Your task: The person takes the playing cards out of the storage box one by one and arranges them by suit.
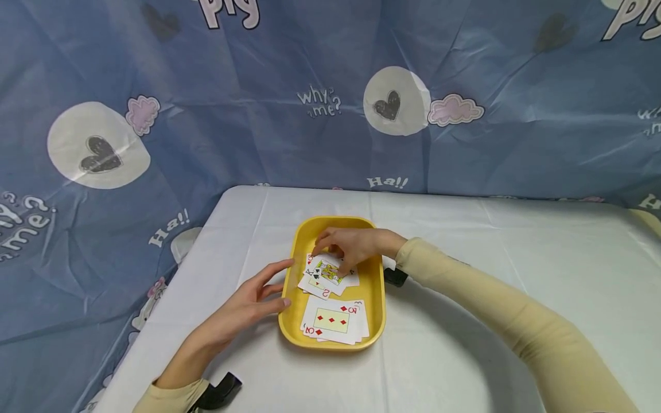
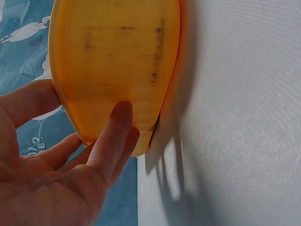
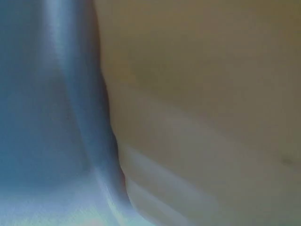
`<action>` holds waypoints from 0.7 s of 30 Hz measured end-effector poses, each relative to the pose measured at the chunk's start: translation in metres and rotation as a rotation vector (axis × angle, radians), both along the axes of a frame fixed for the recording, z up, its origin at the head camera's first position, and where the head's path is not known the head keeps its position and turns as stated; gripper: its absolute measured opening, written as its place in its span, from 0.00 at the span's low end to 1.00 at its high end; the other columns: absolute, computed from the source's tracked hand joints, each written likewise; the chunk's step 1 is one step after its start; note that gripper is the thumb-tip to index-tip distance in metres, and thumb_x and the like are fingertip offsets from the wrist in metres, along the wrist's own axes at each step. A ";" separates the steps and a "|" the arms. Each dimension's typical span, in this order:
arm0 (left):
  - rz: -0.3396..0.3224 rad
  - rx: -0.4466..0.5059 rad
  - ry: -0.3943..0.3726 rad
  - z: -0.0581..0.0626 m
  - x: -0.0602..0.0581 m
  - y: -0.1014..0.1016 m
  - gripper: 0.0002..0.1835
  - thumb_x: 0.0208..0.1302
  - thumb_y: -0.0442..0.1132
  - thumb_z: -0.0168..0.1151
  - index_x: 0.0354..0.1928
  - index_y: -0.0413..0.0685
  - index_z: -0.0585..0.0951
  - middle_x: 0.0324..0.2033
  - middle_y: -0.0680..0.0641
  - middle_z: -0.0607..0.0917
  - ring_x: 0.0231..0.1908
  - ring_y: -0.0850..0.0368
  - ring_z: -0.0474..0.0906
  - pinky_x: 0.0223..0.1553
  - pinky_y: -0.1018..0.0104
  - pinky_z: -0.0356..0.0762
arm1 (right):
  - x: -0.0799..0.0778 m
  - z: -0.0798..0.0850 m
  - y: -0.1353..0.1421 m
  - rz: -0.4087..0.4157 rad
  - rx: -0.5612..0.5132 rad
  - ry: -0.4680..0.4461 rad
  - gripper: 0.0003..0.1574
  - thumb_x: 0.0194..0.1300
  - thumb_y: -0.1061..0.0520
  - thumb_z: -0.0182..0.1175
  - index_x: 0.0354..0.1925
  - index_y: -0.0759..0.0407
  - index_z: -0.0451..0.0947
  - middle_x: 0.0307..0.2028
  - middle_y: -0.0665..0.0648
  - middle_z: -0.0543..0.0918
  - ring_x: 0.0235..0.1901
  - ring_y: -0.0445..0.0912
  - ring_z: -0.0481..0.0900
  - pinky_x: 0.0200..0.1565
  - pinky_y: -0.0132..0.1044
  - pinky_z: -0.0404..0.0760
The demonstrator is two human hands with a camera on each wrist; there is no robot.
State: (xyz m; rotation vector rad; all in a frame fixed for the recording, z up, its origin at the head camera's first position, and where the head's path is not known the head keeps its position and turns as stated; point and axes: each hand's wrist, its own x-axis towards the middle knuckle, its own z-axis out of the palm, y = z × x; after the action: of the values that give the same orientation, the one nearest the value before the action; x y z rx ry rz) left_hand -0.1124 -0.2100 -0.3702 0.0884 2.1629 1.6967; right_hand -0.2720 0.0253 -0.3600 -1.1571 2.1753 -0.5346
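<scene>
A yellow tray (image 1: 379, 321) stands on the white-covered table with two loose piles of face-up playing cards in it. On the near pile, the three of diamonds (image 1: 331, 321) lies uppermost. My right hand (image 1: 353, 246) reaches over the far pile, its bent fingers and thumb pinching a king card (image 1: 329, 272); part of that card is hidden. At the tray's left side, my left hand (image 1: 253, 298) touches the rim with thumb and forefinger fairly straight. The left wrist view shows that hand's fingers (image 2: 115, 136) against the tray's outer wall (image 2: 117, 61).
A blue printed cloth (image 1: 320, 143) hangs behind the table (image 1: 465, 367). Black wrist devices sit at the left cuff (image 1: 219, 393) and near the right wrist (image 1: 395, 276). A blurred cream sleeve (image 3: 202, 117) fills most of the right wrist view.
</scene>
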 end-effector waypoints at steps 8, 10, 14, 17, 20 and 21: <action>-0.007 0.005 0.000 0.002 0.000 0.000 0.38 0.65 0.34 0.63 0.74 0.64 0.61 0.71 0.48 0.60 0.64 0.48 0.70 0.56 0.54 0.74 | 0.004 -0.004 -0.002 -0.008 -0.118 0.078 0.34 0.55 0.62 0.74 0.57 0.52 0.70 0.45 0.55 0.73 0.42 0.46 0.71 0.44 0.32 0.72; -0.011 0.005 0.004 0.002 0.000 0.000 0.38 0.65 0.34 0.63 0.74 0.64 0.61 0.72 0.49 0.58 0.64 0.48 0.69 0.57 0.54 0.74 | 0.005 -0.005 -0.002 -0.023 -0.139 0.112 0.34 0.55 0.61 0.74 0.56 0.52 0.68 0.40 0.55 0.75 0.39 0.46 0.71 0.41 0.33 0.71; -0.019 0.009 0.013 0.002 0.000 -0.001 0.38 0.65 0.34 0.63 0.74 0.64 0.61 0.72 0.49 0.58 0.64 0.48 0.69 0.57 0.54 0.74 | 0.007 -0.006 -0.002 -0.076 -0.202 0.142 0.32 0.58 0.62 0.72 0.55 0.49 0.65 0.37 0.53 0.76 0.34 0.44 0.73 0.38 0.33 0.73; -0.023 0.012 0.016 0.001 0.000 -0.001 0.38 0.65 0.34 0.62 0.74 0.63 0.61 0.72 0.49 0.58 0.64 0.48 0.69 0.57 0.54 0.74 | 0.007 -0.007 0.000 -0.097 -0.290 0.125 0.29 0.61 0.64 0.68 0.56 0.48 0.68 0.44 0.49 0.77 0.37 0.43 0.77 0.40 0.32 0.77; -0.025 0.012 0.014 0.001 0.001 0.000 0.38 0.66 0.34 0.62 0.74 0.63 0.60 0.72 0.49 0.58 0.64 0.48 0.69 0.56 0.54 0.74 | 0.007 -0.007 0.003 -0.097 -0.388 0.097 0.27 0.64 0.66 0.64 0.58 0.47 0.72 0.52 0.45 0.77 0.41 0.43 0.79 0.44 0.34 0.80; -0.024 0.012 0.013 0.001 0.001 0.000 0.38 0.66 0.34 0.62 0.74 0.63 0.60 0.73 0.50 0.57 0.64 0.48 0.69 0.56 0.54 0.74 | 0.007 -0.007 0.004 -0.100 -0.422 0.086 0.27 0.65 0.66 0.63 0.58 0.47 0.73 0.54 0.45 0.76 0.42 0.43 0.80 0.45 0.34 0.80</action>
State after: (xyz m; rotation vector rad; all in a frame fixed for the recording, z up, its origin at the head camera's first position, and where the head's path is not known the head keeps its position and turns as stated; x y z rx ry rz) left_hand -0.1114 -0.2103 -0.3693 0.1279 2.1522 1.7011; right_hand -0.2654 0.0297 -0.3674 -1.3085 2.2671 -1.0426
